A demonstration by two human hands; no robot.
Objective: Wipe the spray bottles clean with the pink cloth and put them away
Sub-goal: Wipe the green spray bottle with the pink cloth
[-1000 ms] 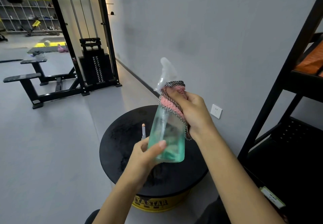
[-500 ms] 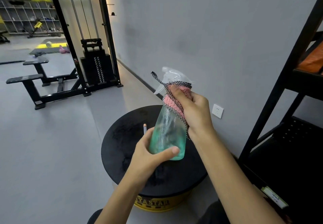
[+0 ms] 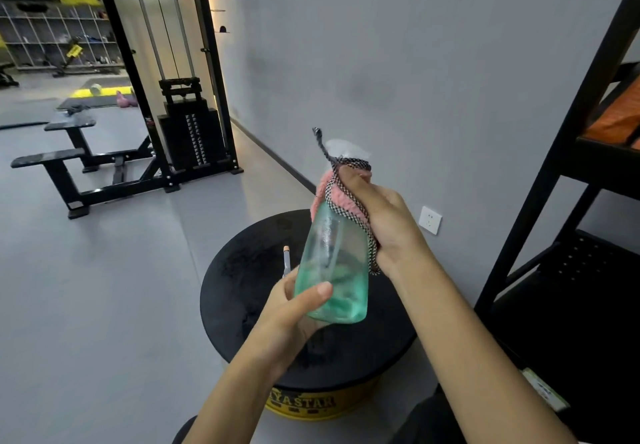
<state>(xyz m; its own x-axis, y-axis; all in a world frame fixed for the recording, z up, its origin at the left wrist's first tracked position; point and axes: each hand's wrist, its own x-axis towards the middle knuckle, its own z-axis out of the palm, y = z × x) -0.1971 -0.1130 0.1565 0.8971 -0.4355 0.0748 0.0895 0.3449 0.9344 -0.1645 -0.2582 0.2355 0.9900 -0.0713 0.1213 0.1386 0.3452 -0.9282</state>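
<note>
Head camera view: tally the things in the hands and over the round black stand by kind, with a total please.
Green spray bottle: 1
Pink cloth: 1
Thin orange-tipped item behind the left hand, kind unclear: 1
Total: 3

spray bottle (image 3: pixel 332 270) neck hidden under pink cloth (image 3: pixel 341 197), clear spray head (image 3: pixel 346 149) blurred, left hand (image 3: pixel 294 308) fingers behind bottle, only thumb seen, thin stick (image 3: pixel 286 258) lower end behind that hand, black rack (image 3: pixel 571 152) cut by right edge, far shelves (image 3: pixel 59 41) contents too small to identify
</note>
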